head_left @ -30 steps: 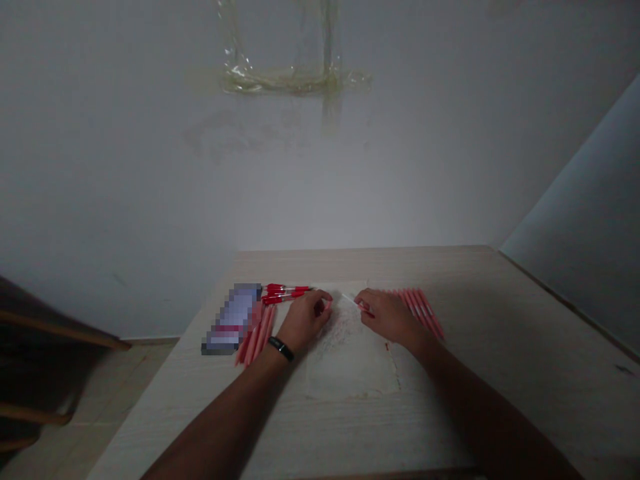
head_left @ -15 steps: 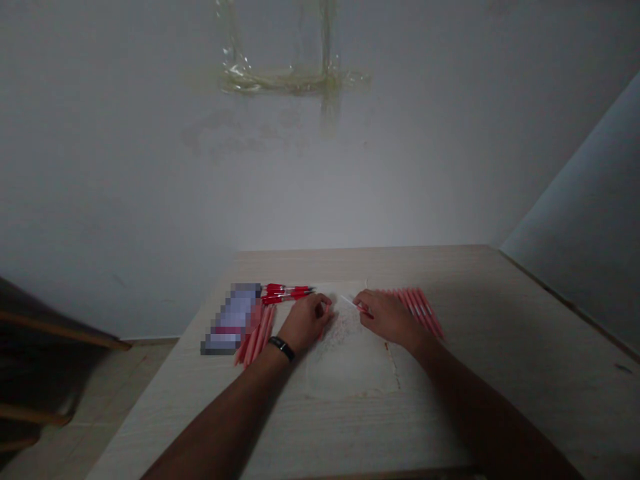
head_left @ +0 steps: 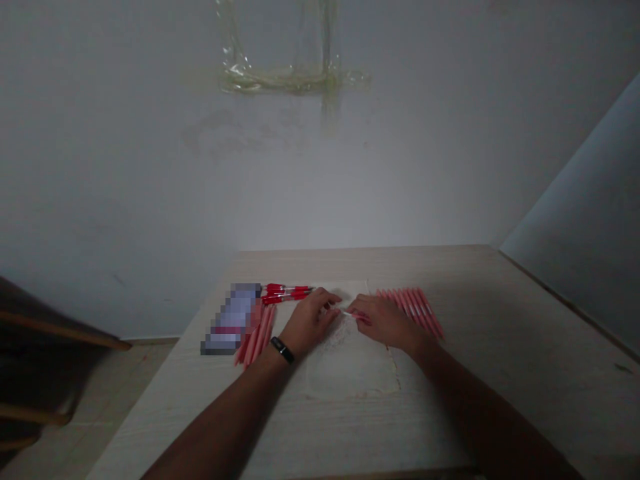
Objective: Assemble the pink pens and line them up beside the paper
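My left hand (head_left: pixel 311 321), with a black band on its wrist, and my right hand (head_left: pixel 379 320) meet over a white sheet of paper (head_left: pixel 350 363) on the wooden table (head_left: pixel 490 320). Both hands pinch the ends of a thin pale pen refill (head_left: pixel 349 314) between their fingertips. A row of several pink pen barrels (head_left: pixel 415 307) lies just right of my right hand. Several pink barrels (head_left: pixel 257 337) lie left of my left hand, and red pen caps (head_left: pixel 286 293) lie beyond it.
A blurred-out rectangular box (head_left: pixel 231 319) sits at the table's left, beside the pink barrels. The table stands against a grey wall with clear tape (head_left: pixel 295 77) stuck high up. A dark wooden chair (head_left: pixel 45 360) stands at the far left.
My two hands have come together at the middle of the sheet; a second ago they were a little apart. Nothing else on the table has moved.
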Available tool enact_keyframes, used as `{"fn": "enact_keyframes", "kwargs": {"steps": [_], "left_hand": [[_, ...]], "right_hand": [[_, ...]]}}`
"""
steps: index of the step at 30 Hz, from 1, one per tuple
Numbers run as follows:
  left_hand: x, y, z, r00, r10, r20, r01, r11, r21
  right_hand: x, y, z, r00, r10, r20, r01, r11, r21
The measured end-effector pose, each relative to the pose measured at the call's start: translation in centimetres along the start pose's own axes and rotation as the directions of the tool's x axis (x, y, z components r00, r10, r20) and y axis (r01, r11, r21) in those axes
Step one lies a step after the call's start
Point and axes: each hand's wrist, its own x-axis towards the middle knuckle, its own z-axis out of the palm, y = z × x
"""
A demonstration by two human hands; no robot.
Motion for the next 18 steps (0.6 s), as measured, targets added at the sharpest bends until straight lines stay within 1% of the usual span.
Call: {"fn": "enact_keyframes", "kwargs": {"steps": [3, 5, 8, 13, 18], "left_hand": [[-0.01, 0.39, -0.02, 0.999, 0.038, 0.025, -0.038, 0.999, -0.004], [0.0, 0.47, -0.02, 0.998, 0.052, 0.027, -0.052, 0.999, 0.009], [0.02, 0.42, 0.04, 0.999, 0.037, 0.03, -0.038, 0.999, 0.038], [0.0, 0.52, 0.18, 0.998, 0.024, 0.052, -0.028, 0.998, 0.061], [-0.17, 0.93, 0.31, 0.997, -0.012, 0.072, 0.008, 0.999, 0.053]], "right_hand": [[-0.05, -0.24, -0.04, 1.0, -0.025, 0.001, 0.025, 0.999, 0.025], [-0.02, -0.35, -0.06, 1.0, -0.019, -0.01, 0.019, 0.999, 0.034], [0.12, -0.41, -0.11, 0.999, -0.014, -0.052, 0.015, 1.0, 0.022], [0.39, -0.39, -0.31, 0.983, -0.092, -0.156, 0.086, 0.995, -0.046], [0.51, -0.5, -0.31, 0.974, -0.16, -0.16, 0.142, 0.982, -0.121]]}}
